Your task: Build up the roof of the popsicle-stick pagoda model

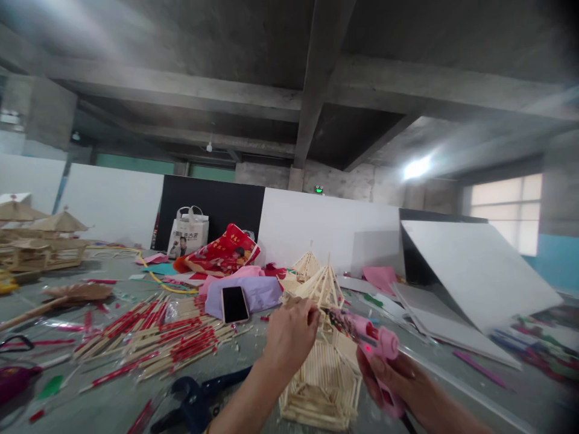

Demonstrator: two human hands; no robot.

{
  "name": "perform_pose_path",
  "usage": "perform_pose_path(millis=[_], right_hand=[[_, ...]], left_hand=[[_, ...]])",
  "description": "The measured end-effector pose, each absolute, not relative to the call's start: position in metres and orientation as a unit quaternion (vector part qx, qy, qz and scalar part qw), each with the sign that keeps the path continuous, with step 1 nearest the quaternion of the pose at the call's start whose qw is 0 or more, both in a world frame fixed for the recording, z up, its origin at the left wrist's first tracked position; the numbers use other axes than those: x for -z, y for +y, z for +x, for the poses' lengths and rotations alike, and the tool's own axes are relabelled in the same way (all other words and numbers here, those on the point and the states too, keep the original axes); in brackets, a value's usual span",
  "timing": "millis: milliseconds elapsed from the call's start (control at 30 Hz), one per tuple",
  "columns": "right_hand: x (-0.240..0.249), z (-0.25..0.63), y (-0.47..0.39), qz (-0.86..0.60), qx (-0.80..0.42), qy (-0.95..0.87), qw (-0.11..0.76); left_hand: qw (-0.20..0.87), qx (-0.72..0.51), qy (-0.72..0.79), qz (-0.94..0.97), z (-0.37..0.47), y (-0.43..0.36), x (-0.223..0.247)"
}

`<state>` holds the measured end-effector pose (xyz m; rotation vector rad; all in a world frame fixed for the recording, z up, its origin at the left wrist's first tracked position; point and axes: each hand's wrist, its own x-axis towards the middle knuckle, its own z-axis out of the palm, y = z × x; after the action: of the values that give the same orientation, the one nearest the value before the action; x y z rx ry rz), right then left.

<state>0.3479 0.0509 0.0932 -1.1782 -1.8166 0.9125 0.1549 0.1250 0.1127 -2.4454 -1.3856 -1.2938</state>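
Note:
A model building of thin wooden sticks (322, 380) stands on the grey table in front of me, with pointed stick roofs at its far end. My left hand (292, 328) is closed at the model's upper part, fingers pinched together; what lies between the fingertips is too small to make out. My right hand (389, 377) is wrapped round the handle of a pink glue gun (366, 337), which has a small red light lit. The gun's nozzle points left, close to the left fingertips and the roof sticks.
Red-and-cream sticks (176, 340) lie scattered at left, near a phone (234, 304) on purple cloth. A dark blue tool (194, 398) is beside my left forearm. White boards (479, 271) lean at right. Other stick models (49, 244) stand far left.

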Motion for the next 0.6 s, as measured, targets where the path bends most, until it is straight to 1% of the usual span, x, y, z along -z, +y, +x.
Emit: perform_pose_path(millis=[267, 400, 600], right_hand=[[-0.096, 0.343, 0.049, -0.476, -0.372, -0.678, 0.419], [-0.097, 0.342, 0.046, -0.482, -0.397, -0.636, 0.453], [-0.090, 0.349, 0.022, -0.540, -0.323, -0.583, 0.513]], left_hand=[[0.032, 0.417, -0.447, -0.791, 0.156, 0.125, -0.113], [0.033, 0.418, -0.447, -0.791, 0.156, 0.125, -0.112], [0.031, 0.422, -0.460, -0.781, 0.158, 0.125, -0.110]])
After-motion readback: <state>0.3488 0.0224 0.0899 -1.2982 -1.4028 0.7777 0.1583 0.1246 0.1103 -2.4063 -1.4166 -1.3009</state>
